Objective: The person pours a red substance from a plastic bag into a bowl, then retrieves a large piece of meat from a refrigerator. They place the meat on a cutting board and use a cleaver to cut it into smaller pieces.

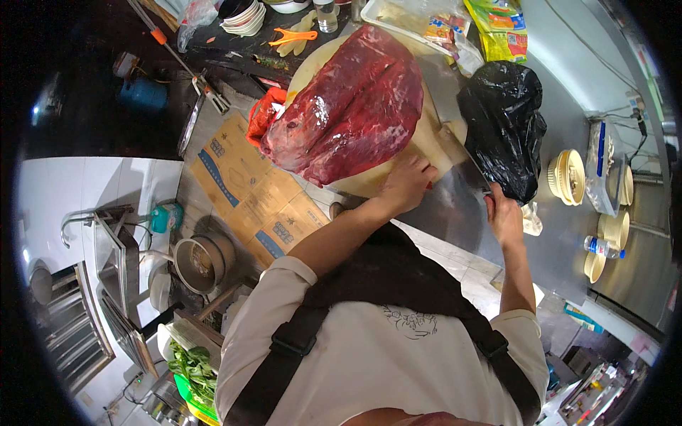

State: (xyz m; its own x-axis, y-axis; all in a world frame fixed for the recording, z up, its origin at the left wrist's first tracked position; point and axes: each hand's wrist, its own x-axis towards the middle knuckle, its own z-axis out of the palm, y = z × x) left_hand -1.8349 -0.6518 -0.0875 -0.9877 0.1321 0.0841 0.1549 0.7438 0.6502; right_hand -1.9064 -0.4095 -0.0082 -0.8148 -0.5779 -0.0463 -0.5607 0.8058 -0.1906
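Note:
A big slab of raw red meat (351,101) lies across a round, pale cutting board (426,120) in front of me, its narrow end overhanging at the left. My left hand (407,183) is at the board's near edge, just below the meat, with its fingers curled; a small red bit shows by the fingertips, and whether they grip anything is hidden. In my right hand (503,213) is the handle of a knife (466,152). Its wide metal blade points away and to the left, toward the board. A black plastic bag (501,122) sits just beyond that hand.
A white tray (386,13) and a yellow-green packet (501,32) stand at the back. Orange peeler (293,37) and stacked bowls (242,18) are at the upper left. Tubs (567,175) stand right on the steel counter (554,255). Flattened cardboard (250,191) covers the floor left.

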